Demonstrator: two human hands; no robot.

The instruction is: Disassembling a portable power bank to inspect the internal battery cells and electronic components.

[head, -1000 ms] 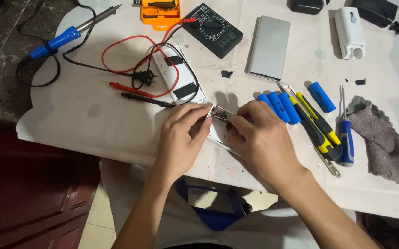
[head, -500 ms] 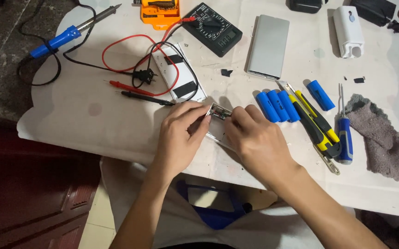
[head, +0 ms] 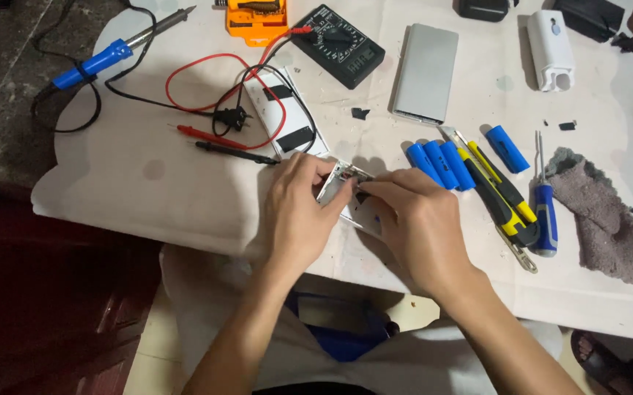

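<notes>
Both my hands meet over a small white and metal casing [head: 340, 184] near the table's front edge. My left hand [head: 298, 212] grips the casing's left side between thumb and fingers. My right hand [head: 415, 223] pinches at the casing's top, right by its metal end; its fingers hide the contact. Just right of my hands lie three blue cylindrical battery cells [head: 439, 162] side by side, with one more blue cell [head: 507, 148] apart from them.
On the white-covered table [head: 148, 175] lie a blue-handled soldering iron [head: 104, 58], red and black probe leads [head: 218, 143], a black multimeter [head: 338, 45], a grey flat case [head: 426, 73], yellow-black pliers [head: 503, 205], a blue screwdriver [head: 545, 212] and a grey rag [head: 602, 212].
My hands stay on the casing; the fingers of my right hand have shifted slightly toward its top end. Nothing else on the table has moved.
</notes>
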